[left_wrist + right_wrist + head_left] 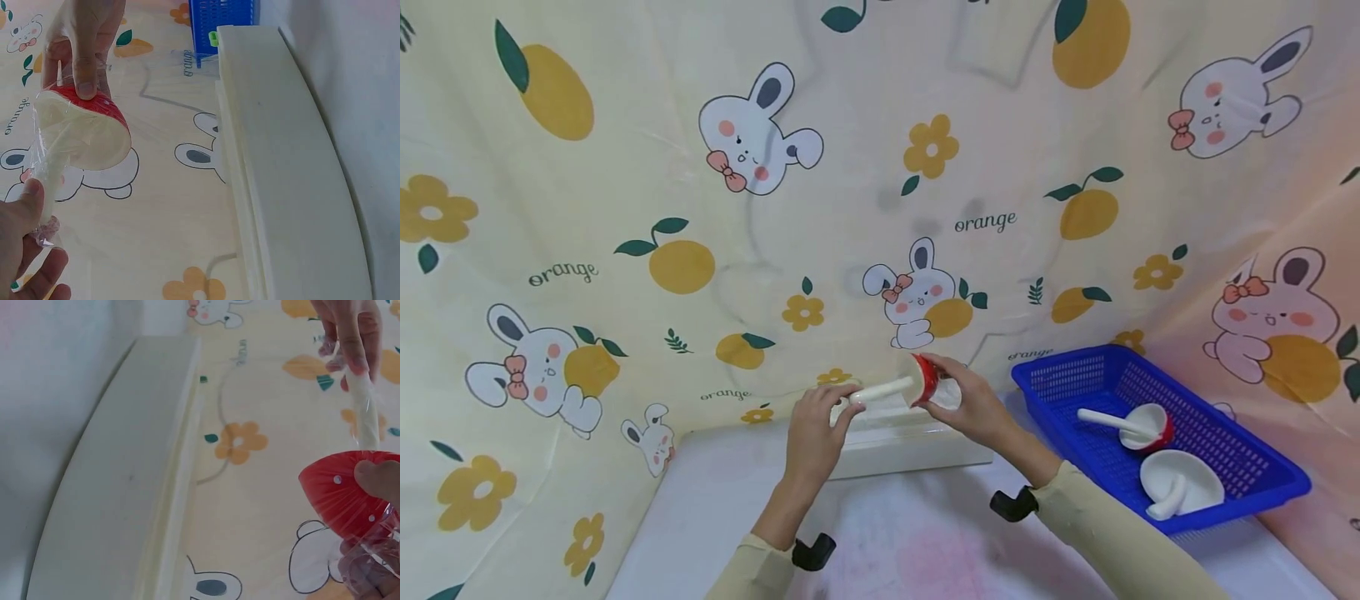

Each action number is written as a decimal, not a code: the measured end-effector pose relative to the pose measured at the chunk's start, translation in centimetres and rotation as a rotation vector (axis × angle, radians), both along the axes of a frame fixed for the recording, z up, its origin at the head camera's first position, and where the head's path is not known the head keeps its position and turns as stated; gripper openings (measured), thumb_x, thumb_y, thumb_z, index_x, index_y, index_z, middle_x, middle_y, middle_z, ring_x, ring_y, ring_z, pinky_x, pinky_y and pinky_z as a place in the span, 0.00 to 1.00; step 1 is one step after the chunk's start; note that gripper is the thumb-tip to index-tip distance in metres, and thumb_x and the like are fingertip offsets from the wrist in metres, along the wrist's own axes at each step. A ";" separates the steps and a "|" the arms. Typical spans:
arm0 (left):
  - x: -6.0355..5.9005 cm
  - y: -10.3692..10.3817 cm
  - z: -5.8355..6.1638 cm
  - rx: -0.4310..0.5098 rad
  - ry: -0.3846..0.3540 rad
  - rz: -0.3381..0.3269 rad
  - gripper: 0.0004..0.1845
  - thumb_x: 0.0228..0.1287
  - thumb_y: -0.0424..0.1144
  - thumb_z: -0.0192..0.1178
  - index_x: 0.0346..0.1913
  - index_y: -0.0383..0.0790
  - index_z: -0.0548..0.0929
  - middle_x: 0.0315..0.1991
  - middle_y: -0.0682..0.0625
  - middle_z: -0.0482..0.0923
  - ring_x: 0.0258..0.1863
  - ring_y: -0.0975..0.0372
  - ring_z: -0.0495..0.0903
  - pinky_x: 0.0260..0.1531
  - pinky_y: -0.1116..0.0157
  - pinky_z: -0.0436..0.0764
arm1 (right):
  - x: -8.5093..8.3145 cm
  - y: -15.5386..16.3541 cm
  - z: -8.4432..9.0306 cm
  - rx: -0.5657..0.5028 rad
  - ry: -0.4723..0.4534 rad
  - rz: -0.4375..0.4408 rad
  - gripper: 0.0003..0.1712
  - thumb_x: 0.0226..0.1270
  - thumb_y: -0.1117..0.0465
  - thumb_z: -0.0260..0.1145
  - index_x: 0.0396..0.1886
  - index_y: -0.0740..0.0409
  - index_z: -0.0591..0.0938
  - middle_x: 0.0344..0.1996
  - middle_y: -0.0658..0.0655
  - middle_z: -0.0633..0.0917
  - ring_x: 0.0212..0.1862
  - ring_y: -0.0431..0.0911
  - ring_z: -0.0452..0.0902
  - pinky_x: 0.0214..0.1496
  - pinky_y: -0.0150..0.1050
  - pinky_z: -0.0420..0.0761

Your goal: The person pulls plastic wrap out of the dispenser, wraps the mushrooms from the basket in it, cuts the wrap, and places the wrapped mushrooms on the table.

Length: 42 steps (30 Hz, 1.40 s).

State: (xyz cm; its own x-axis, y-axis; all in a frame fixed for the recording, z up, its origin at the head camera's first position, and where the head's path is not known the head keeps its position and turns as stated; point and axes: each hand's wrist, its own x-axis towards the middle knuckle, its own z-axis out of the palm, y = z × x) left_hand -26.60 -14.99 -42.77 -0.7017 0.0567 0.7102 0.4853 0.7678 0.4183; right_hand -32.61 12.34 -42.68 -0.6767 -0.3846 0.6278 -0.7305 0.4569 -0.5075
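Note:
A mushroom-shaped piece with a red, white-dotted cap [340,487] and a cream stem [883,390] is held up between both hands, in clear plastic wrap [47,234]. At the stem's free end my left hand [815,429] pinches with thumb and fingers; other fingers are spread in the left wrist view. My right hand [973,404] grips the cap, its thumb on the red outside. The cap's pale hollow underside [103,140] faces the left hand. Loose film bunches around the right fingers. Both hands are raised over a long white box-like object [917,450].
On the right stands a blue basket [1262,475]. It holds another red-capped mushroom piece [1146,427] and a white one [1183,483]. A patterned cloth [850,208] hangs behind the white table [722,492].

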 end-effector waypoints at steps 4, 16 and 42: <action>0.0 0.0 0.4 0.009 0.001 -0.001 0.18 0.66 0.44 0.75 0.57 0.47 0.90 0.47 0.52 0.88 0.45 0.54 0.82 0.48 0.53 0.78 | 0.1 0.0 0.5 -0.013 -0.005 0.008 0.51 0.57 0.69 0.85 0.79 0.53 0.72 0.71 0.57 0.80 0.69 0.55 0.80 0.65 0.53 0.82; 0.2 0.3 1.8 0.035 -0.005 0.004 0.17 0.68 0.45 0.73 0.57 0.48 0.90 0.45 0.51 0.86 0.44 0.52 0.81 0.46 0.54 0.77 | 0.4 0.1 1.5 -0.029 0.033 -0.010 0.49 0.59 0.66 0.85 0.79 0.52 0.72 0.71 0.56 0.81 0.67 0.54 0.81 0.64 0.49 0.83; 0.8 0.5 3.5 0.066 0.007 0.011 0.18 0.67 0.46 0.74 0.58 0.50 0.90 0.48 0.52 0.87 0.46 0.54 0.81 0.49 0.53 0.76 | 1.0 0.2 3.4 -0.044 0.071 0.001 0.48 0.60 0.66 0.84 0.79 0.53 0.72 0.71 0.58 0.81 0.68 0.56 0.81 0.64 0.54 0.83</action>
State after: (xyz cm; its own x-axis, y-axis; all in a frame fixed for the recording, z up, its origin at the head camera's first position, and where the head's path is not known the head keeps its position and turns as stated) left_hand -25.79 -14.44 -39.31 -0.6973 0.0023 0.7168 0.4801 0.7439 0.4648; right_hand -31.63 12.59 -39.30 -0.6297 -0.3563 0.6903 -0.7656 0.4348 -0.4741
